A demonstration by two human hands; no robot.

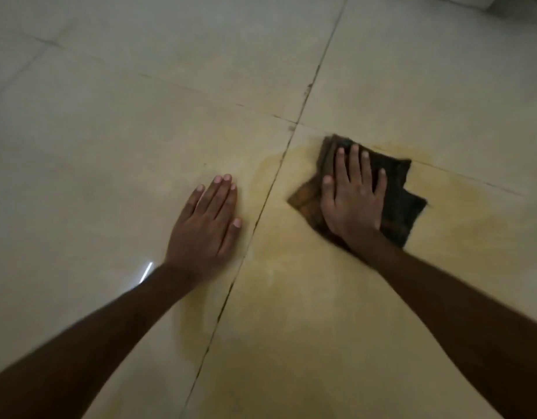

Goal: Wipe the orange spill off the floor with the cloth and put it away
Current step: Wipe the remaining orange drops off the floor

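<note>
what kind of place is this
Likely an indoor room, perhaps in a home: glossy beige floor tiles with dark grout lines, and a yellow-orange spill under a dark cloth.

You get a dim, yellowish picture: the glossy tile floor (110,146) is lit softly and evenly, turning paler and greyer toward the top edge, with one short white streak of glare (146,272) beside your left forearm (94,337). Detail is soft all over. Both forearms smear and go dark toward the lower corners, and the long grout line (273,189) bows under the wide-angle lens.
</note>
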